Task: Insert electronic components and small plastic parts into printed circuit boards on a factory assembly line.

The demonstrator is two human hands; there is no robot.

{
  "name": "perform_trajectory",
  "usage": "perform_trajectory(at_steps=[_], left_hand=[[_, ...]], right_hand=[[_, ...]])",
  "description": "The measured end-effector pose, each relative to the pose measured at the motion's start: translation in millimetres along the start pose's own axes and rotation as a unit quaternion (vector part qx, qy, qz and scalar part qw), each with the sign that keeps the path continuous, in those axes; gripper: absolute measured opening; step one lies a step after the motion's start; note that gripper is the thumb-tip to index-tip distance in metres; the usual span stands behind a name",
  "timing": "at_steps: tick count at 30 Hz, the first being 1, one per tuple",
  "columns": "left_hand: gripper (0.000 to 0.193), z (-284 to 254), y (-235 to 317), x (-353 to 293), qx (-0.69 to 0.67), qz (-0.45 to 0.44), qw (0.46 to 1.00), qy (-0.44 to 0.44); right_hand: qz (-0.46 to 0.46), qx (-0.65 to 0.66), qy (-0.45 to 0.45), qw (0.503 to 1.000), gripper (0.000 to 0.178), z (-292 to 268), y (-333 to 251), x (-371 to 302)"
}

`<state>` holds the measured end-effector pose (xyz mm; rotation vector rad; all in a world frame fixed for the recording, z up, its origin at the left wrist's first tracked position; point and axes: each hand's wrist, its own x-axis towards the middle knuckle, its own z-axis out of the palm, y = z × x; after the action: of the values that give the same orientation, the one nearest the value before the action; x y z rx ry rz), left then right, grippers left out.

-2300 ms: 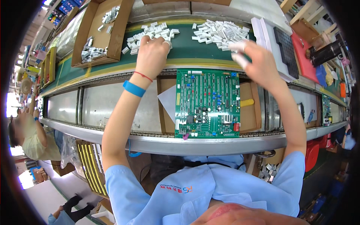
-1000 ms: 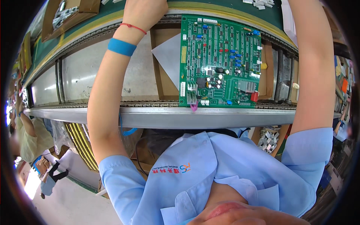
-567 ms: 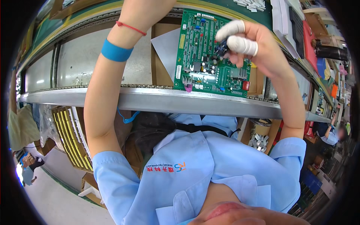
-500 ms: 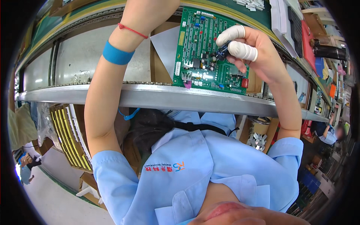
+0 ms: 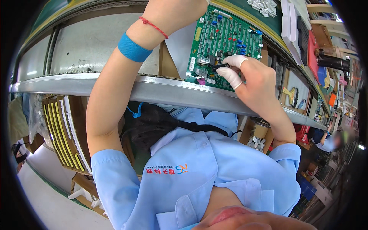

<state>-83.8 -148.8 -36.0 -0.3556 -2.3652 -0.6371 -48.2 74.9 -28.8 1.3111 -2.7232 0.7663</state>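
A green circuit board (image 5: 207,42) crowded with small parts lies across the metal rails of the bench. White finger cots cover the thumb and forefinger of my right hand (image 5: 255,78). They pinch a small black component (image 5: 219,66) low over the front part of the board; whether it touches the board I cannot make out. My left hand (image 5: 178,13) reaches past the board's far left corner, and its fingers are mostly cut off by the top of the picture. A blue band (image 5: 134,48) and a red cord circle that wrist.
A metal rail (image 5: 165,88) runs along the bench front. White parts (image 5: 263,7) are heaped on the green surface beyond the board. Below the bench, a carton with yellow-striped rows (image 5: 65,134) stands at left, and a box of pale pieces (image 5: 256,143) at right.
My right hand has come nearer and lower, bringing the small black component down toward the board's front part. The left hand appears slightly farther right; the whole view has shifted a little.
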Motion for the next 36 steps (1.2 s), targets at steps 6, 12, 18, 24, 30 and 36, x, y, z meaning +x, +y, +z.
perform_trajectory(at_steps=[6,12,18,24,30,36], left_hand=[[0.011,-12.6,13.4,1.8,-0.039,-0.028,0.998,-0.033],[0.012,-11.6,10.9,-0.3,-0.037,-0.027,0.998,-0.042],[0.012,-9.0,9.7,-1.6,-0.027,-0.016,0.999,-0.038],[0.011,-2.5,4.7,-1.5,-0.016,-0.018,0.999,-0.027],[0.032,-37.5,56.5,-19.5,-0.144,-0.058,0.98,-0.127],[0.014,-16.3,95.8,-54.8,-0.024,0.051,0.979,-0.195]], right_hand=[[-0.067,-0.109,0.032,0.991,0.022,12.0,-3.3,-5.3],[-0.089,-0.13,0.024,0.987,0.023,14.6,-4.6,-10.1],[-0.097,-0.167,0.026,0.981,0.024,13.7,-8.8,-9.9],[-0.104,-0.183,0.037,0.977,0.031,10.3,-7.8,-4.6],[0.072,-0.091,0.123,0.986,0.035,-49.9,30.7,2.3],[0.14,-0.09,0.224,0.96,0.018,-36.4,61.6,7.5]])
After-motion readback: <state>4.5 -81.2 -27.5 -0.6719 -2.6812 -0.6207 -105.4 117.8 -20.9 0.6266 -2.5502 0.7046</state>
